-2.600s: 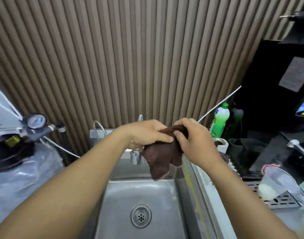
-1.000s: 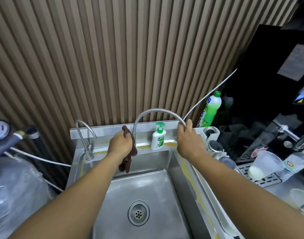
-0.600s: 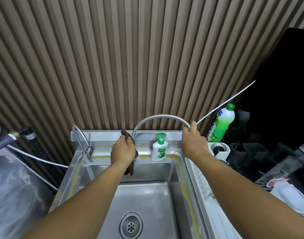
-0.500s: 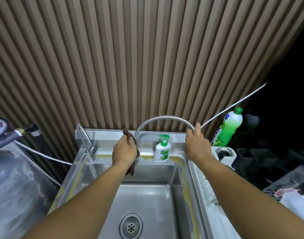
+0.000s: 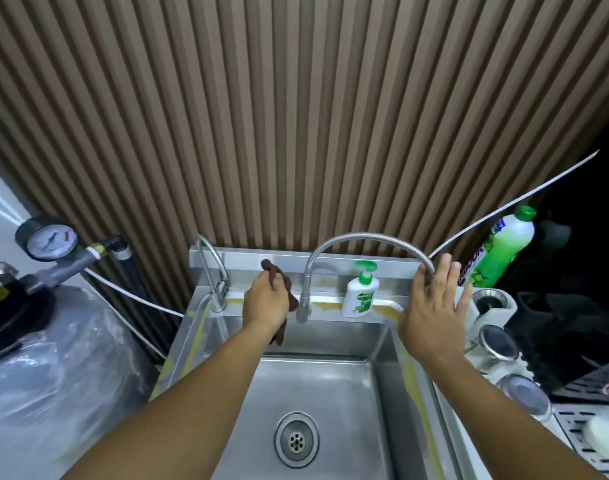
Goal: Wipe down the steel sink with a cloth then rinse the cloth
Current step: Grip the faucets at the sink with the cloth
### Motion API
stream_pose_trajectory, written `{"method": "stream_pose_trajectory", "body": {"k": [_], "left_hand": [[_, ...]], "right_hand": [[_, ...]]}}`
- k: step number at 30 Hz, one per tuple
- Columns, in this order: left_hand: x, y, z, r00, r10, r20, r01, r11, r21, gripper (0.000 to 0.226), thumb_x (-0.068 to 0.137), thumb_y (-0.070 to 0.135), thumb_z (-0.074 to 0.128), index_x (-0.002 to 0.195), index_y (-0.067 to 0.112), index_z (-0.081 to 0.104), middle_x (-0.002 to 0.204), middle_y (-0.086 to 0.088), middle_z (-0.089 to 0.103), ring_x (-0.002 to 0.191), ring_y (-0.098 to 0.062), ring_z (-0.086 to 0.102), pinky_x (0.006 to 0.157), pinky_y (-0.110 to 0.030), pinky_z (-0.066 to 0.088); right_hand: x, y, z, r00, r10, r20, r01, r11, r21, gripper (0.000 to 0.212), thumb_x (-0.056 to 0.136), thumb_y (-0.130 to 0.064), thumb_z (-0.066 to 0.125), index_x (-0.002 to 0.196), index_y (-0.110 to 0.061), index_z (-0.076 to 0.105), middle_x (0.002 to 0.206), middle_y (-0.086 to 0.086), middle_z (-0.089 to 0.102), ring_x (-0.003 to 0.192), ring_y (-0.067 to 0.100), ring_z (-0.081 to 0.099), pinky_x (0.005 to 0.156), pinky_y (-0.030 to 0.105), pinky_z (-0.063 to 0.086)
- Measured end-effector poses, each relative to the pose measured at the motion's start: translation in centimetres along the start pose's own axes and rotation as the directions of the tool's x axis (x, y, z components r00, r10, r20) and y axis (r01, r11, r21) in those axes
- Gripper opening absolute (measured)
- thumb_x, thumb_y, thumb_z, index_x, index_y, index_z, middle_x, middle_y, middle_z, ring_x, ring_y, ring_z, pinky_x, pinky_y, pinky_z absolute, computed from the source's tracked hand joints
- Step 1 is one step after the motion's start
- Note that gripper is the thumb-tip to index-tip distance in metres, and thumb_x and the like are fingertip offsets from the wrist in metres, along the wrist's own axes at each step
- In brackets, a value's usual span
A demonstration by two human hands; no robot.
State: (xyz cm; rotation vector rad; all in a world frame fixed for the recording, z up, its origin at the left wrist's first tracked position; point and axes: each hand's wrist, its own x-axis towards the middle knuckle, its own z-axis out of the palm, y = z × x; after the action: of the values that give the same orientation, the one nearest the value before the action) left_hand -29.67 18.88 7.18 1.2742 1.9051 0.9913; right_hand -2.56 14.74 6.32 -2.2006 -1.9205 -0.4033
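The steel sink (image 5: pixel 334 336) lies below me, its drain (image 5: pixel 297 439) near the bottom. My left hand (image 5: pixel 266 301) is closed around a dark brown cloth (image 5: pixel 271 267) at the sink's back ledge, just left of the base of the flexible steel faucet (image 5: pixel 365 235). One end of the cloth sticks up above the fist and the other hangs below it. My right hand (image 5: pixel 431 317) is at the faucet's outlet end over the right rim. Its fingers are spread and only its upper edge touches the hose.
A small curved tap (image 5: pixel 211 268) stands at the back left. A pump soap bottle (image 5: pixel 360 296) sits on the ledge and a green detergent bottle (image 5: pixel 500 251) to the right. Lidded jars (image 5: pixel 497 344) line the right counter. A pressure gauge (image 5: pixel 47 239) and plastic-wrapped tank (image 5: pixel 36 358) are left.
Earlier both hands held the cloth; then my right hand gripped the faucet's end. Now its fingers have spread apart. My left hand stays by the faucet base with the cloth.
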Motion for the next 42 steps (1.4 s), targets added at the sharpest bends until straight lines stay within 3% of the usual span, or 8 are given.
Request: {"method": "stream_pose_trajectory", "body": {"k": [9,12,17,27,32,34,38,42], "left_hand": [[1.7,-4.2,-2.4,0.995,-0.077,0.069,0.084,0.992,-0.098,0.034,0.108,0.031,0.035,0.124,0.014,0.061,0.119,-0.009,0.067,0.109,-0.03,0.062,0.092,-0.038,0.048],[2.3,-5.6,-2.9,0.993,-0.095,0.07,0.103,0.988,-0.116,0.036,0.108,0.031,0.036,0.127,0.012,0.06,0.122,-0.011,0.066,0.113,-0.032,0.06,0.093,-0.036,0.044],[3.3,-7.1,-3.7,0.987,-0.149,0.067,0.159,0.971,-0.178,0.039,0.108,0.035,0.035,0.126,0.015,0.063,0.115,-0.006,0.067,0.108,-0.027,0.06,0.095,-0.034,0.046],[5.8,-12.0,-2.0,0.974,-0.223,-0.037,0.193,0.904,-0.381,0.068,0.08,0.074,0.029,0.12,0.034,0.065,0.108,-0.008,0.073,0.104,-0.034,0.067,0.092,-0.059,0.054],[5.5,-10.4,-2.2,0.966,-0.252,-0.049,0.216,0.9,-0.379,0.038,0.104,0.047,0.037,0.117,0.027,0.067,0.089,-0.006,0.071,0.089,-0.029,0.067,0.088,-0.054,0.056],[5.7,-10.3,-1.9,0.964,-0.26,-0.06,0.219,0.898,-0.381,0.037,0.106,0.042,0.036,0.119,0.025,0.067,0.093,-0.003,0.072,0.091,-0.027,0.067,0.089,-0.054,0.056],[6.1,-10.6,-0.9,0.964,-0.259,-0.062,0.218,0.901,-0.375,0.039,0.106,0.045,0.036,0.124,0.027,0.065,0.109,-0.003,0.072,0.105,-0.028,0.065,0.096,-0.053,0.053],[6.5,-10.9,0.0,0.966,-0.244,-0.087,0.195,0.906,-0.377,0.038,0.106,0.042,0.037,0.127,0.025,0.063,0.112,-0.005,0.071,0.107,-0.028,0.064,0.098,-0.054,0.051]], "right_hand": [[-4.0,-6.4,1.2,0.992,-0.104,-0.07,0.11,0.99,0.087,0.075,0.084,-0.032,0.051,0.15,0.001,0.038,0.163,0.027,0.014,0.153,0.041,0.011,0.121,0.057,0.007],[-4.2,-9.6,2.3,0.986,-0.165,0.029,0.156,0.967,0.201,0.073,0.092,-0.036,0.046,0.152,0.004,0.032,0.159,0.025,0.031,0.147,0.04,0.03,0.118,0.051,0.027],[-3.0,-13.9,4.8,0.939,-0.147,0.313,0.039,0.944,0.327,0.082,0.101,-0.049,0.045,0.16,-0.008,0.006,0.168,0.007,0.012,0.154,0.022,0.011,0.122,0.032,0.016],[1.1,-17.3,10.9,0.782,-0.171,0.6,0.015,0.967,0.255,0.083,0.103,-0.053,0.036,0.159,-0.006,-0.002,0.169,0.01,-0.004,0.155,0.024,-0.002,0.125,0.038,0.012],[1.3,-16.6,12.7,0.785,-0.209,0.583,0.012,0.946,0.323,0.083,0.103,-0.053,0.038,0.16,-0.014,-0.008,0.169,0.004,-0.006,0.156,0.022,0.002,0.123,0.038,0.017],[1.6,-16.6,13.3,0.81,-0.2,0.551,-0.052,0.911,0.408,0.083,0.1,-0.056,0.042,0.16,-0.017,-0.001,0.169,0.001,0.008,0.152,0.025,0.023,0.116,0.039,0.032],[3.3,-17.8,13.7,0.887,-0.073,0.455,-0.214,0.81,0.546,0.046,0.091,-0.057,0.058,0.126,-0.035,0.037,0.123,-0.007,0.066,0.104,0.026,0.067,0.082,0.039,0.055],[3.9,-18.9,14.0,0.889,0.026,0.458,-0.31,0.77,0.557,0.028,0.092,-0.04,0.062,0.102,-0.03,0.038,0.087,-0.002,0.069,0.08,0.027,0.066,0.075,0.041,0.055]]}}
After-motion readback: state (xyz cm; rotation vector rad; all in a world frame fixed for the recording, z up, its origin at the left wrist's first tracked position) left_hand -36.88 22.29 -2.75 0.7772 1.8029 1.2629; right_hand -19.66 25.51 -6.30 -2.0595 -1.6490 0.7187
